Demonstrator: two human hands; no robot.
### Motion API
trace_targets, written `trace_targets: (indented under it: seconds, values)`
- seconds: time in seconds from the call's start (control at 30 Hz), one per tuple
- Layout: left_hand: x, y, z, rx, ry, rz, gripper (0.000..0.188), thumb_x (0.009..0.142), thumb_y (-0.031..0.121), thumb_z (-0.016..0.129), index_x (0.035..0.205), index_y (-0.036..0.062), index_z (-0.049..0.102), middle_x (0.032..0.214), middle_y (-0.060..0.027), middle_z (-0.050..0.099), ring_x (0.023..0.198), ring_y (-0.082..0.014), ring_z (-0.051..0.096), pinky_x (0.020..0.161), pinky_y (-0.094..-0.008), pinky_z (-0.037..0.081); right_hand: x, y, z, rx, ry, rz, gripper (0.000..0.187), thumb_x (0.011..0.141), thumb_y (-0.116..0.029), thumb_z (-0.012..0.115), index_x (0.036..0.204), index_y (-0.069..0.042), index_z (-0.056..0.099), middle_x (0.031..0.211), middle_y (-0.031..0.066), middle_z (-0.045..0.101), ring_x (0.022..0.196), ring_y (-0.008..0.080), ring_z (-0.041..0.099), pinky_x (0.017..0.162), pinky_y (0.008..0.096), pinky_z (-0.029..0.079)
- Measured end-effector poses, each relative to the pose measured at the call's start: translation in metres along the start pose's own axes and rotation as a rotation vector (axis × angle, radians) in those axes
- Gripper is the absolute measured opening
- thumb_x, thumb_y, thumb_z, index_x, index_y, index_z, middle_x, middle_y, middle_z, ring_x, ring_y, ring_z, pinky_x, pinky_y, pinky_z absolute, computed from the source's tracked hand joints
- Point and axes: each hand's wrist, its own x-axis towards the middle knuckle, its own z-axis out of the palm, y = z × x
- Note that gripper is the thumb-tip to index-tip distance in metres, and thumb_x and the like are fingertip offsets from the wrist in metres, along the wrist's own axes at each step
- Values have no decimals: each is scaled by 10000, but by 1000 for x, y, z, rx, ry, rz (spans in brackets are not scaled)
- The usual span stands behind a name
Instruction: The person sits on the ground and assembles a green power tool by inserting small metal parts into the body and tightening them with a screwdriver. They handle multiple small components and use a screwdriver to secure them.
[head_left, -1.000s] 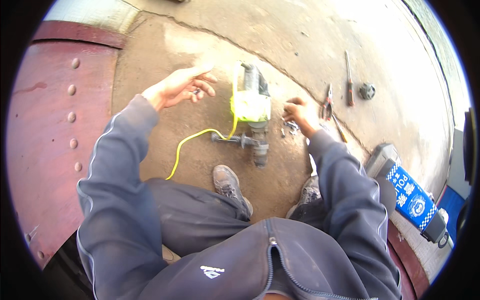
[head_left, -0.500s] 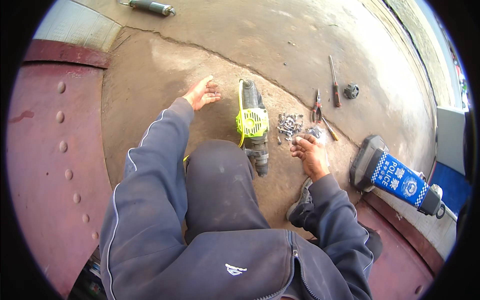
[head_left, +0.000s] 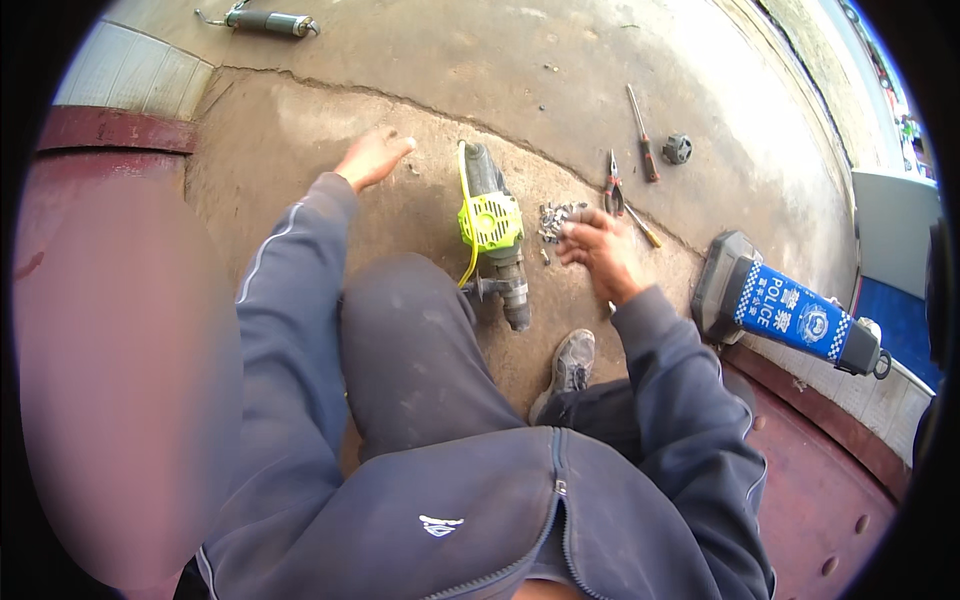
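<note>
My left hand (head_left: 374, 158) is stretched over the concrete to the left of the drill, fingers extended, and nothing shows in it. A tiny light piece (head_left: 413, 168) lies on the floor just below its fingertips. Between my hands lies a rotary hammer drill (head_left: 491, 220), yellow-green and grey, its yellow cord running along its left side. My right hand (head_left: 603, 252) reaches over a pile of small screws and metal parts (head_left: 556, 217), fingers apart and slightly blurred, hiding part of the pile. Whether its fingertips touch the parts, I cannot tell.
Pliers (head_left: 613, 190), a long screwdriver (head_left: 645, 140), a smaller yellow-handled screwdriver (head_left: 645, 228) and a round black part (head_left: 678, 149) lie beyond my right hand. A blue-banded black device (head_left: 795, 310) is at the right. A metal cylinder (head_left: 268, 22) lies far left.
My right hand has moved over the pile and its fingers have spread. The left hand has turned from palm up, and a tiny piece now shows below it. The view has shifted.
</note>
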Motion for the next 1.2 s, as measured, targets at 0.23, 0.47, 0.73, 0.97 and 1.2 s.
trace_targets:
  seconds: [0.23, 0.47, 0.73, 0.97, 1.2]
  values:
    - [-120, 141, -92, -196, -64, 204, 633, 1013, 351, 776, 1489, -47, 651, 1297, -245, 774, 1143, -272, 768, 1006, -389, 594, 16, -19, 21, -229, -185, -5, 343, 989, -98, 671, 1288, 65, 712, 949, 117, 737, 733, 168, 711, 652, 297, 593]
    - [-189, 216, 6, 160, 249, 446, 559, 896, 223, 856, 1392, 15, 703, 1396, -207, 710, 1299, -421, 672, 1139, -486, 525, 63, 13, 14, 163, -245, 257, 176, 986, -111, 604, 1098, -10, 694, 920, 90, 716, 679, 153, 652, 553, 294, 511]
    - [-177, 201, 52, 335, 187, 434, 733, 792, 183, 913, 1464, 56, 651, 1492, -197, 648, 1410, -396, 601, 1197, -534, 454, 72, 17, 17, 25, -443, 83, 289, 960, -73, 642, 1221, 32, 710, 973, 97, 734, 728, 143, 670, 602, 279, 543]
    - [-167, 197, 55, 262, 131, 400, 764, 772, 132, 937, 1473, 81, 638, 1497, -183, 651, 1354, -397, 658, 1104, -467, 575, 66, 16, 17, -108, -457, -76, 247, 930, -33, 737, 1166, 36, 747, 943, 81, 755, 749, 133, 691, 658, 305, 575]
    - [-165, 193, 54, 247, 119, 409, 772, 780, 148, 932, 1488, 68, 635, 1502, -203, 654, 1370, -417, 650, 1135, -474, 547, 67, 19, 19, -127, -487, -87, 180, 947, -31, 747, 1114, 36, 745, 894, 73, 743, 733, 130, 698, 637, 295, 574]
